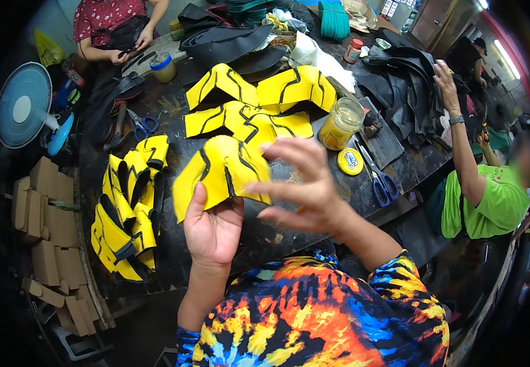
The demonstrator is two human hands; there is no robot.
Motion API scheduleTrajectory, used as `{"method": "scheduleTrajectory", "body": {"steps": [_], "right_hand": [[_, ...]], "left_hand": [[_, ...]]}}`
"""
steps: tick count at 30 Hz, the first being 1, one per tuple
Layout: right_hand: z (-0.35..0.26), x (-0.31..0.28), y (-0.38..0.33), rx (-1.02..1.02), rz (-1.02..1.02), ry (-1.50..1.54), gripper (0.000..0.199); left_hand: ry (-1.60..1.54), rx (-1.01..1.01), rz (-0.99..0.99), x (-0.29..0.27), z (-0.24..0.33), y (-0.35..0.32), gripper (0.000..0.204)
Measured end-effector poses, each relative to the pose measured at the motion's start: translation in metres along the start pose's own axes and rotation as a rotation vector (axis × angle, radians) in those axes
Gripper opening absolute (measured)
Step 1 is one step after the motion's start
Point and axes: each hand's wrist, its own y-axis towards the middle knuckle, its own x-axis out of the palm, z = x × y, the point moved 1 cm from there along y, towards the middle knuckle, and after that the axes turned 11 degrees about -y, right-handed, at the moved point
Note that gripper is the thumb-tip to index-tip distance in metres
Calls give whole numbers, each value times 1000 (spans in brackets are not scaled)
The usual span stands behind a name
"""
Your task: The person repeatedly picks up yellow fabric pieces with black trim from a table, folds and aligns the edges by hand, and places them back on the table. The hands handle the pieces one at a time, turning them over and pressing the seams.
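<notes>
- Over the dark bench (277, 232), your left hand (213, 229) holds a yellow piece (219, 171) with black stripes, palm up, thumb pressed on its lower left edge. Piece sits raised off the bench, tilted toward you, probably so the seam faces your eyes.
- Your right hand (305, 183) is spread wide, fingers (289, 150) fanned; fingertips touch the piece's right edge. It grips nothing; looks like it is smoothing or pressing the edge, though contact under the fingers is partly hidden.
- Just beyond the held piece, more flat yellow pieces (259, 104) lie overlapped in a loose fan, within reach.
- To your left, a stack (127, 208) of yellow-and-black pieces lies heaped near the bench edge, well apart from the flat ones; likely a separate batch.
- Right of the flat pieces: open glass jar (341, 122) with yellowish contents, its yellow lid (350, 161) lying beside it, and blue-handled scissors (381, 180) just next to that.
- A second pair of scissors (143, 125) lies at the far left of the bench.
- Co-worker in a green shirt (485, 202) sits at the right, one hand raised to a pile of black pieces (405, 92).
- Another person in a red top (103, 15) works at the far side.
- Fan (23, 104) and cardboard boxes (51, 232) stand left, off the bench.
</notes>
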Motion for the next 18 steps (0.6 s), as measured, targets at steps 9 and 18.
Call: {"method": "scheduleTrajectory", "body": {"steps": [9,18], "right_hand": [[137,-57,-20,441,-378,-725,57],[136,-60,-23,494,-46,-632,36]], "left_hand": [[58,189,93,4,30,-9,39],[-94,107,91,-9,42,-14,41]]}}
